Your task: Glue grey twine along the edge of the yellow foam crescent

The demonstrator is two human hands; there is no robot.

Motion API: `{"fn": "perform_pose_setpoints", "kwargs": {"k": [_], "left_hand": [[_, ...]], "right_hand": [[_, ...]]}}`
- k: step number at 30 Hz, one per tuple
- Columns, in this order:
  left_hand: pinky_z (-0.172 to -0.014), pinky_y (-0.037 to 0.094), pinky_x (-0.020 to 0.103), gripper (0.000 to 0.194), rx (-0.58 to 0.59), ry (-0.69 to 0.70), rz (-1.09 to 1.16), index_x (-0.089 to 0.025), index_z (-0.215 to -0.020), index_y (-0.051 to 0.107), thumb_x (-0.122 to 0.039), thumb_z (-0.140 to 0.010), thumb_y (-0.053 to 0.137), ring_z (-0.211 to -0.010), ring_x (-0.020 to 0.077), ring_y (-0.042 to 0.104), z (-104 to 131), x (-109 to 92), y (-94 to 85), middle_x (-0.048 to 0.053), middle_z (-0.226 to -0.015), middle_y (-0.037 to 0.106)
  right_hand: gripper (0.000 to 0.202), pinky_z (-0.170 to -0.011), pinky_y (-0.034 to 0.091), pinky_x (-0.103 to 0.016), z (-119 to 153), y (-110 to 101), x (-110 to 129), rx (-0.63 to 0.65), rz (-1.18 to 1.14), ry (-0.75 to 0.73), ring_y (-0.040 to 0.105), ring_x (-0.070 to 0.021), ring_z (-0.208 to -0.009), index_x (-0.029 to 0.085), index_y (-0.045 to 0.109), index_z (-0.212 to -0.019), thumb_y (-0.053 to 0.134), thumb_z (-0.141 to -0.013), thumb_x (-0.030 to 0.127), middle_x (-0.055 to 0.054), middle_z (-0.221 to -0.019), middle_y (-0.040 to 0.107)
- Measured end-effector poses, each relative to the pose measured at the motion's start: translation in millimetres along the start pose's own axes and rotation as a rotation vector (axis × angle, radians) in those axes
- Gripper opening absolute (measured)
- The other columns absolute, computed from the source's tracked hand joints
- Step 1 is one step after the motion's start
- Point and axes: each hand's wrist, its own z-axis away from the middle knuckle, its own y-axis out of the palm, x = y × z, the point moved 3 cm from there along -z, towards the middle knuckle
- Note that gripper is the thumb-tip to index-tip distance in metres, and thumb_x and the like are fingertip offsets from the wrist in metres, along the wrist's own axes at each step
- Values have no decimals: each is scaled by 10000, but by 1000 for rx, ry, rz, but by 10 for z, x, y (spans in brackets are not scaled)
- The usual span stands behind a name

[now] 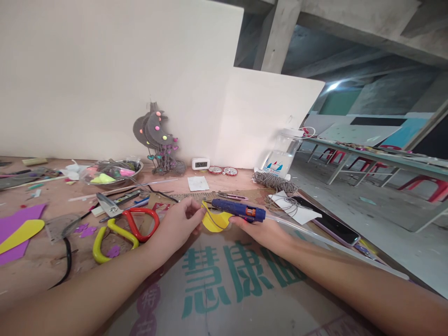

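Note:
A yellow crescent-shaped piece (217,222) is held up between both hands, with a grey cord along it. My left hand (185,217) pinches its upper left tip between thumb and fingers. At its right end, my right hand (254,228) has its fingers closed on the piece's edge. Just behind the piece lies a blue glue gun (240,208), its nozzle pointing left near my left fingertips and a clear glue stick (315,240) running from its back to the right. Below the hands is a cardboard sheet (224,298) with green printed characters.
Red-handled scissors (141,224), yellow-handled scissors (114,240) and purple sheet (21,228) lie left. Farther back are a bowl (112,172), grey hanging moons (156,128) and a clock (200,164). On the right are a bottle (280,151), grey cord (275,181) and a phone (329,221).

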Motion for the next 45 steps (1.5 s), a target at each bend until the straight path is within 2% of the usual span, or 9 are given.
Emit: {"fn": "perform_pose_setpoints", "kwargs": {"k": [4, 19, 26, 30, 33, 37, 40, 43, 45], "left_hand": [[-453, 398, 202, 212, 1, 10, -21, -195, -705, 473, -392, -774, 506, -447, 100, 497, 7, 1, 2, -45, -516, 546], [-440, 397, 197, 210, -17, 9, 3, -188, -705, 488, -387, -760, 526, -436, 98, 497, -3, -10, 1, -35, -515, 554], [-454, 411, 204, 217, -11, 0, 13, -187, -713, 498, -397, -756, 529, -453, 104, 507, -8, 3, -10, -34, -523, 558], [-454, 409, 204, 236, -22, -9, 20, -185, -724, 498, -416, -762, 523, -450, 103, 511, -14, 2, -13, -37, -514, 559], [-452, 411, 205, 248, -38, -20, 43, -184, -727, 503, -429, -754, 531, -447, 107, 521, -25, 8, -16, -38, -504, 560], [-450, 408, 204, 260, -41, -27, 78, -181, -730, 502, -439, -750, 532, -440, 105, 517, -35, 26, -16, -34, -508, 563], [-451, 407, 206, 270, -41, -29, 97, -177, -729, 502, -444, -746, 536, -441, 104, 514, -31, 30, -12, -31, -515, 559], [-458, 404, 205, 265, -37, -26, 92, -175, -731, 511, -439, -748, 532, -447, 103, 511, -19, 20, -6, -31, -519, 556], [-464, 401, 205, 257, -23, -20, 74, -175, -733, 515, -431, -753, 527, -455, 104, 511, -13, 12, 0, -30, -519, 555]], "right_hand": [[266, -834, 486, -343, -4, -1, 9, 8, 8, -3, 596, -212, -915, 228, 629, -898, 582, -755, 448, -22, -846, 661], [273, -843, 484, -319, -13, -9, 29, 14, -10, -42, 602, -190, -916, 254, 615, -996, 574, -773, 408, -6, -975, 660], [292, -813, 489, -321, -8, -25, 2, -39, 41, -5, 602, -203, -911, 246, 614, -981, 569, -763, 434, -12, -946, 664], [293, -686, 496, -296, -33, -97, -4, -43, 102, 68, 605, -183, -750, 215, 630, -763, 512, -787, 482, -15, -769, 654], [375, -600, 471, -262, -81, -181, 55, -50, 83, 24, 564, -148, -653, 182, 604, -678, 445, -826, 488, -22, -690, 617], [370, -590, 467, -246, -138, -316, 210, -31, -20, -58, 545, -134, -652, 162, 614, -751, 426, -849, 464, -46, -740, 625], [373, -613, 475, -240, -208, -447, 267, -60, -5, -78, 559, -139, -681, 154, 630, -794, 433, -844, 467, -51, -732, 624], [378, -495, 446, -210, -396, -561, 181, -132, 51, -6, 574, -144, -671, 158, 633, -893, 498, -791, 497, -58, -776, 640], [400, -468, 433, -203, -600, -566, 76, -113, 84, 35, 581, -146, -663, 145, 630, -920, 567, -736, 494, -68, -812, 651]]}}
